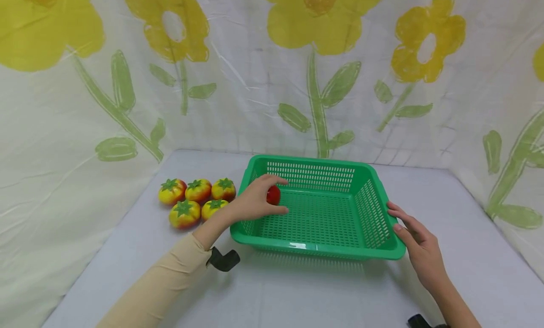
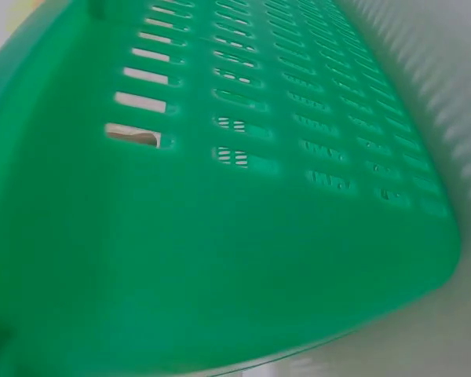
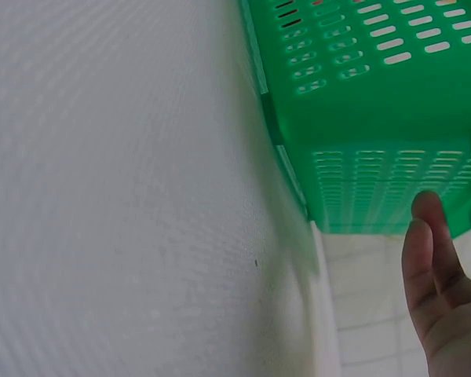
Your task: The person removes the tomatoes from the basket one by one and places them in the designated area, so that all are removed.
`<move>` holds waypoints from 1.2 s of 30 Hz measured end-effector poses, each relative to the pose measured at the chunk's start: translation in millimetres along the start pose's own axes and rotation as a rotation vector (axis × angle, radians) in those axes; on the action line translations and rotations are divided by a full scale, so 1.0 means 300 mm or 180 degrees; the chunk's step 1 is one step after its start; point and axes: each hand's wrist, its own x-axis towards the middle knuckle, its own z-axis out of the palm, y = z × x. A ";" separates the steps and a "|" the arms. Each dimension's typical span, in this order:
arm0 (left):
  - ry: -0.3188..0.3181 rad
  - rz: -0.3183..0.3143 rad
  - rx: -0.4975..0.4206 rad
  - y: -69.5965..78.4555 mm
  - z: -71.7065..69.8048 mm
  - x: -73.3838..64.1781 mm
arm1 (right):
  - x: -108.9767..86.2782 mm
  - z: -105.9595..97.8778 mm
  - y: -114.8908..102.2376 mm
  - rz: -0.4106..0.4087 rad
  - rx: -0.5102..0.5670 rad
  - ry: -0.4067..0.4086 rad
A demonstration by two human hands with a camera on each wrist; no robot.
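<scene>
Reaching over the left rim of a green plastic basket, my left hand has its thumb and fingers spread apart. Between them, inside the basket, shows a round red tomato-like fruit, partly hidden by the hand. My right hand touches the basket's right rim with its fingertips and thumb. In the right wrist view, straight fingers stand by the slotted green wall. The left wrist view is filled by the basket's outer wall; the left hand is out of sight there.
Left of the basket, several yellow-and-red tomato-like fruits with green leafy tops sit in two rows on the white table. A white cloth with painted yellow flowers hangs behind and at the sides.
</scene>
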 end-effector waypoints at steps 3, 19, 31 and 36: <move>0.0039 -0.0032 -0.0028 -0.002 0.006 0.002 | 0.001 0.000 0.001 -0.0004 0.0001 0.0005; 0.0291 -0.0152 0.0493 0.003 0.038 0.004 | -0.002 0.001 0.001 0.0033 -0.0024 0.0001; 0.0198 0.0064 0.0425 -0.002 0.034 0.000 | -0.002 -0.001 0.002 0.0002 -0.0010 -0.0018; 0.0112 0.0210 0.0461 -0.005 0.029 0.000 | 0.001 0.000 0.003 -0.0001 -0.0018 -0.0019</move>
